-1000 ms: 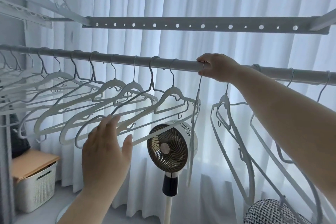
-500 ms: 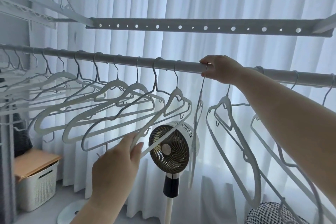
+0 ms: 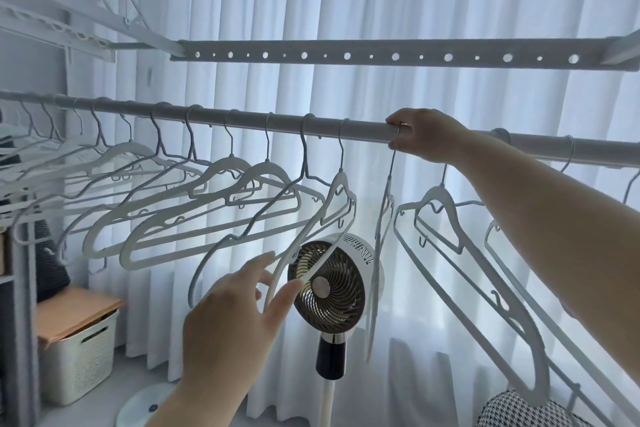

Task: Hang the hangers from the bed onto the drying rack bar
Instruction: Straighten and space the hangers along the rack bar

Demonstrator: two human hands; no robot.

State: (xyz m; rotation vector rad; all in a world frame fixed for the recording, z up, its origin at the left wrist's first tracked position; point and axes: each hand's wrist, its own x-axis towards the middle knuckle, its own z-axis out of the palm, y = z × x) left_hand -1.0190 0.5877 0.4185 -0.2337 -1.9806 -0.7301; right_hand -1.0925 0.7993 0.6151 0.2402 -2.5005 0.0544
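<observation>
Curtains [image 3: 415,10], pale and pleated, fill the wall behind the drying rack bar [image 3: 277,123], which runs across the room with a row of white hangers [image 3: 221,204] hooked along it, slanting leftward. Beneath them stands a fan [image 3: 329,288] on a pole. The right hand [image 3: 424,139] is up on the bar, its grip curled over the tube and round the hook of 1 hanger [image 3: 385,204] that dangles edge-on below it. The left hand [image 3: 235,319] is lower, its grip wide open, fingers straight and spread, fingertips at the bottom rail of the nearest slanted hanger [image 3: 341,182].
</observation>
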